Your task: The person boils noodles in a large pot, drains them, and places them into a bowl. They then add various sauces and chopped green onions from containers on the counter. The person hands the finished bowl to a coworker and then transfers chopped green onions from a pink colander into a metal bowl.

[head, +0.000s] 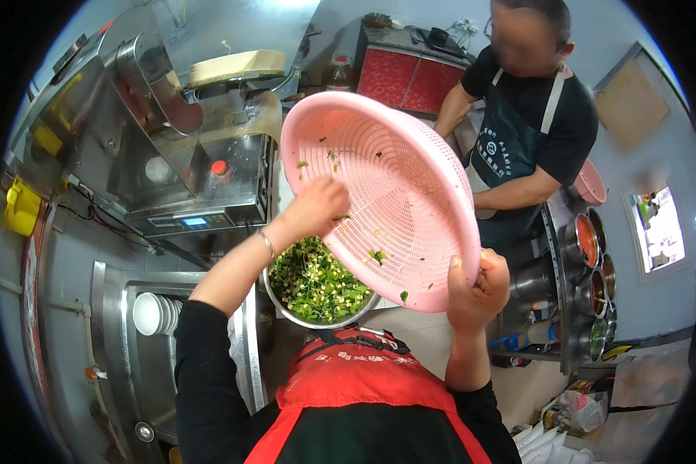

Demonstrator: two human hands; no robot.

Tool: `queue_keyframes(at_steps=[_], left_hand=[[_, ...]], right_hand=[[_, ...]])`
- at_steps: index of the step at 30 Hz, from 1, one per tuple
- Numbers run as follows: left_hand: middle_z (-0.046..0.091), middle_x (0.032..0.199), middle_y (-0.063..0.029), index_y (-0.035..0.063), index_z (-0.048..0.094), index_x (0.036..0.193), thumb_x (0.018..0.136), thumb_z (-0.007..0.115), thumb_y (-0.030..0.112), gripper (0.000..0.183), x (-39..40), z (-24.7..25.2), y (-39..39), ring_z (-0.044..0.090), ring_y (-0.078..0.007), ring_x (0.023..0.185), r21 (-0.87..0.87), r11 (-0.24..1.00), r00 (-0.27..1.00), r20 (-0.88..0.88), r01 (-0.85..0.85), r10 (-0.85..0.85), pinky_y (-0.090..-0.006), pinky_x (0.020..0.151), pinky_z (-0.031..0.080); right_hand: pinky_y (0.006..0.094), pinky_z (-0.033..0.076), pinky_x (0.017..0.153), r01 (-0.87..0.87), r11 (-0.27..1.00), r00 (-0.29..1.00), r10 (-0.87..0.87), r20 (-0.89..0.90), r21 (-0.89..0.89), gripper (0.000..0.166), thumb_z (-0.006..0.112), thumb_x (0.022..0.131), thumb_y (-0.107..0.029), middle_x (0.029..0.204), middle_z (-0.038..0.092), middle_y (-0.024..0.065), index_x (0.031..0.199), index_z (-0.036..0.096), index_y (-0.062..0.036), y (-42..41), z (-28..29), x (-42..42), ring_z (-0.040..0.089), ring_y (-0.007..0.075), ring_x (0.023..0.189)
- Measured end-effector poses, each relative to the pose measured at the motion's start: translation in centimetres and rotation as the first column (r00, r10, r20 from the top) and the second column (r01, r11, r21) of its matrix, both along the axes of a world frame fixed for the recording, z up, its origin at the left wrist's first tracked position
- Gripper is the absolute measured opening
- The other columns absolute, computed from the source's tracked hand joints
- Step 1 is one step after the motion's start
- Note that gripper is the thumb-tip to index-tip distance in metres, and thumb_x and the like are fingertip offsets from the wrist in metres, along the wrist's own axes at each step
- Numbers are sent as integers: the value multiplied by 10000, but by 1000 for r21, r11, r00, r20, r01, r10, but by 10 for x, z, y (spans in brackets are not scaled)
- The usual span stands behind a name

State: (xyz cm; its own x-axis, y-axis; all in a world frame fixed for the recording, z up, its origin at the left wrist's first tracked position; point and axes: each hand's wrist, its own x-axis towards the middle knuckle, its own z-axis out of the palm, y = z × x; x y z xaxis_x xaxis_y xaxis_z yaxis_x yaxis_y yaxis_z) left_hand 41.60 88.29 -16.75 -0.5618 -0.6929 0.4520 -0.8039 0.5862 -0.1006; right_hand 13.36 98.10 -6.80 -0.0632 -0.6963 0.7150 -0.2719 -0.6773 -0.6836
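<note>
A pink plastic colander (pixel 417 223) is tilted on its side in front of me, its hollow facing my left and down. My right hand (pixel 478 290) grips its rim, the thumb on the inner side. My left hand (pixel 323 203) is at the opposite side of the colander's mouth, fingers curled and blurred; whether it holds anything is unclear. Scraps of chopped greens (pixel 377 256) cling to the inner mesh. Below the colander's lower edge stands a metal bowl (pixel 290 317), full of chopped green vegetables (pixel 316 281) with pale bits. The colander hides part of the bowl.
To the left is a steel sink (pixel 151 371) with stacked white bowls (pixel 149 314). A steel machine (pixel 197 174) with a lit display stands beyond it. Ahead right, a person in a dark apron (pixel 513 145) stands close. Metal pots (pixel 583 240) line a counter at right.
</note>
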Motion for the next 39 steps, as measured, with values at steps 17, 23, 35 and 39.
queue_keyframes(at_steps=[17, 23, 35, 39], left_hand=[[483, 1290, -106, 73, 503, 1230, 764, 565, 27, 473, -8, -39, 99, 442, -272, 1213, 281, 934, 935, -332, 222, -123, -420, 997, 361], [422, 1333, -137, 69, 442, 1279, 764, 598, 243, 565, 2, 34, 42, 367, -257, 1260, 281, 850, 894, 87, -446, 440, -417, 1032, 287], [532, 1031, -140, 35, 566, 1017, 781, 581, 142, 260, -49, -25, 85, 500, -316, 976, 81, 984, 816, -573, 156, -82, -413, 846, 405], [530, 959, -134, 27, 565, 921, 717, 559, 72, 209, -67, -25, 70, 500, -308, 934, 204, 976, 790, -609, 74, 67, -398, 819, 419]], right_hand=[[215, 326, 456, 73, 990, 980, -93, -177, -119, 179, 612, 721, 73, 607, 470, 36, 847, 537, -30, 10, 12, -5, 403, 100, 490], [210, 312, 463, -47, 994, 973, 24, -228, -95, 144, 617, 723, 78, 596, 451, 23, 790, 542, -25, 18, 14, 0, 392, 88, 498], [210, 286, 437, -55, 994, 962, 29, -272, -91, 142, 619, 722, 69, 575, 430, 7, 718, 520, -32, 27, 7, 9, 369, 64, 480], [289, 351, 450, -125, 981, 953, 77, -294, -147, 211, 620, 655, 78, 592, 468, 63, 840, 584, -18, 28, 9, 13, 447, 196, 484]])
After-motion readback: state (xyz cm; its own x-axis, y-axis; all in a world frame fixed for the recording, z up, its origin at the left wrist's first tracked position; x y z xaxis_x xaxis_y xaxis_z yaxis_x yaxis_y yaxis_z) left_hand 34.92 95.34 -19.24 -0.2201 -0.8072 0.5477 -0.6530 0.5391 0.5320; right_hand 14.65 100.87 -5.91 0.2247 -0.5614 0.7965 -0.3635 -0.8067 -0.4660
